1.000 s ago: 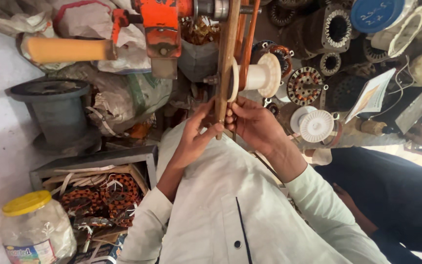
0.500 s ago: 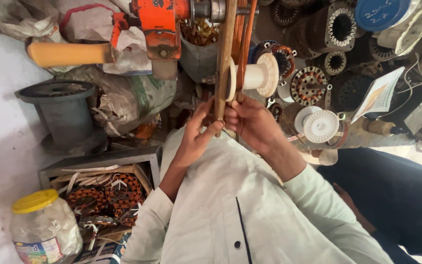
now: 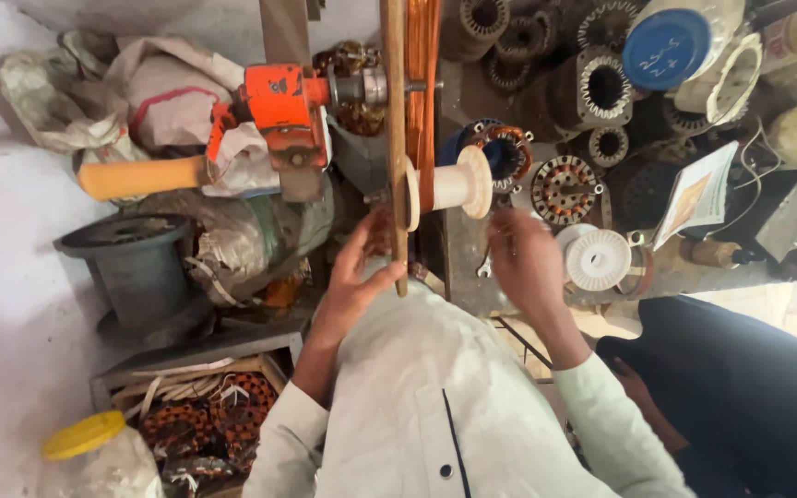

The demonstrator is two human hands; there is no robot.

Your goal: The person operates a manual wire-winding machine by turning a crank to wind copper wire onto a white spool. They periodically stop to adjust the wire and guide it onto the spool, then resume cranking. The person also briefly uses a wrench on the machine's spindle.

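A long wooden strip [image 3: 395,120] stands upright in the middle, with a band of copper wire [image 3: 422,83] wound alongside it. My left hand [image 3: 354,277] grips the strip's lower end between thumb and fingers. To the right my right hand [image 3: 522,263] is blurred, fingers apart and holding nothing, just below a cream spool [image 3: 454,184] that sticks out from the strip. An orange winding machine [image 3: 283,106] with a yellow handle [image 3: 140,177] is fixed to the strip's left side by a metal shaft.
Several motor stators [image 3: 565,189] and a white reel [image 3: 599,260] lie at the right, with a blue lid [image 3: 666,48] above them. At the left are a dark grey spool [image 3: 131,263], cloth bags [image 3: 154,78], a box of copper coils [image 3: 205,420] and a yellow-lidded jar [image 3: 85,438].
My right hand has come off the wooden strip and moved right, opening. My left hand stays on the strip's lower end.
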